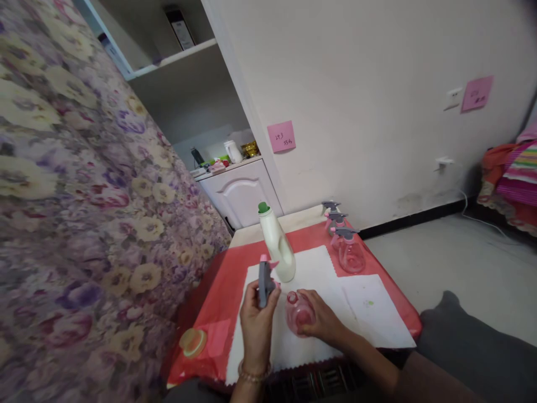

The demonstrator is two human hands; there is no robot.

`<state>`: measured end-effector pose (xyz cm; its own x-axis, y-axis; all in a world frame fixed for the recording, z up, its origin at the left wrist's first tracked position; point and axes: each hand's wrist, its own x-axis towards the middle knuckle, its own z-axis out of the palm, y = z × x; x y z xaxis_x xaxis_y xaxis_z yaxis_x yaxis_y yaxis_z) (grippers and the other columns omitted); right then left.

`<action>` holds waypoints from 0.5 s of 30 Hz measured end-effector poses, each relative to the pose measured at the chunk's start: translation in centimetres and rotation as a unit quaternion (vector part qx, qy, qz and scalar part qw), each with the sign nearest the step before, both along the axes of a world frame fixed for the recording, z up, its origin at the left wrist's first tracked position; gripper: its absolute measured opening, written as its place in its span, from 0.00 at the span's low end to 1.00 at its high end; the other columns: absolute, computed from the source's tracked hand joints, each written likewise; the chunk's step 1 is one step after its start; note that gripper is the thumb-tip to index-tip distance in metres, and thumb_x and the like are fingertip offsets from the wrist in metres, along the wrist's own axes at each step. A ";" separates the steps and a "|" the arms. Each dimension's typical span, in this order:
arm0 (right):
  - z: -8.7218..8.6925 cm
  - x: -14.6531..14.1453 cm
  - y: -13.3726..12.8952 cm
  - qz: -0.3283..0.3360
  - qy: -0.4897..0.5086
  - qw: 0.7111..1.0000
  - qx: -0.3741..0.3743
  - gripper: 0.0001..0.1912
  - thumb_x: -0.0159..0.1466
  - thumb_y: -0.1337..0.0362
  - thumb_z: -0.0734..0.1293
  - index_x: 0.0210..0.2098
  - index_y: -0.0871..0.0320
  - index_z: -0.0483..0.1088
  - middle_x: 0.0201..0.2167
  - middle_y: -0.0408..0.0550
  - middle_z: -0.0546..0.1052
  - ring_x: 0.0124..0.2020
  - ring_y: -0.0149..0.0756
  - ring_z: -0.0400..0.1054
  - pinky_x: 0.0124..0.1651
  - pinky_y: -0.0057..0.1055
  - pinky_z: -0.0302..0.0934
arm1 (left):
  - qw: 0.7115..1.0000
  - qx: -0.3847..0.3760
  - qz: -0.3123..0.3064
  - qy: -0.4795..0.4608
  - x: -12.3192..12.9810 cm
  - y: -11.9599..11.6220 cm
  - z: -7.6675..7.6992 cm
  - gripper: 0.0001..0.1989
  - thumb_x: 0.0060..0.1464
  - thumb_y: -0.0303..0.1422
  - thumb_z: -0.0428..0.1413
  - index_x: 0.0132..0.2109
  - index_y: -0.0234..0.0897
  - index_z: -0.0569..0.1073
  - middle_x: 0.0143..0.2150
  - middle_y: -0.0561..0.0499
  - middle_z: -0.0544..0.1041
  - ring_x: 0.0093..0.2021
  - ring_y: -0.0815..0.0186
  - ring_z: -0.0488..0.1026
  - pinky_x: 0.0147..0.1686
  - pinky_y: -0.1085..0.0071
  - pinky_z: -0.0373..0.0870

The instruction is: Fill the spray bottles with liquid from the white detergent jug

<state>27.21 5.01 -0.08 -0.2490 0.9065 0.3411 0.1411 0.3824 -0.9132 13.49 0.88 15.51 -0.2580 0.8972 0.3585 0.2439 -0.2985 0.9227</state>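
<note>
My left hand (255, 305) grips a grey and pink spray head (265, 281), held upright above the white cloth. Beside it, my right hand (321, 316) is wrapped round a clear pink spray bottle (296, 319) with its neck open at the top. The spray head and the bottle are apart. Just behind them stands a tall pale green jug (278, 249) with a handle and a green cap (263, 207). At the right rear of the table, several spray bottles (351, 256) with grey and pink heads stand in a row.
White cloth (323, 263) and a white sheet (377, 310) lie on the red table cover (220, 277). A round yellowish container (193, 342) sits front left on a pink note. A floral curtain (104, 224) hangs at left; behind are a wall and a cabinet (243, 193).
</note>
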 end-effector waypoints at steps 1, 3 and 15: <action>-0.1 0.0 0.0 0.001 -0.001 1.000 0.004 0.45 0.44 0.65 0.77 0.59 0.52 0.58 0.55 0.52 0.66 0.58 0.50 0.61 0.62 0.48 0.55 | 1.000 -0.003 -0.007 0.020 0.3 0.2 -0.9 0.13 0.50 0.39 0.63 0.41 0.40 0.71 0.37 0.53 0.77 0.38 0.65 0.74 0.42 0.68 0.71; -0.3 0.0 0.0 0.003 -0.004 1.000 0.012 0.45 0.45 0.65 0.76 0.60 0.53 0.58 0.55 0.53 0.66 0.58 0.50 0.61 0.62 0.48 0.55 | 0.997 -0.007 -0.017 0.078 0.9 0.5 -2.8 0.10 0.50 0.37 0.62 0.38 0.40 0.71 0.34 0.53 0.75 0.36 0.64 0.73 0.41 0.67 0.71; 0.0 0.2 -0.3 0.013 -0.002 1.000 0.013 0.43 0.47 0.64 0.75 0.60 0.52 0.58 0.55 0.53 0.66 0.58 0.51 0.61 0.62 0.51 0.54 | 0.981 0.008 0.009 0.193 1.5 1.1 -5.2 0.04 0.52 0.34 0.59 0.36 0.41 0.71 0.35 0.51 0.73 0.37 0.63 0.71 0.37 0.68 0.69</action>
<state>27.41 4.76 -0.13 -0.2746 0.8901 0.3638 0.1348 0.4103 -0.9020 15.02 1.93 10.31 -0.1156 0.8871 0.4468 0.5801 -0.3048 0.7553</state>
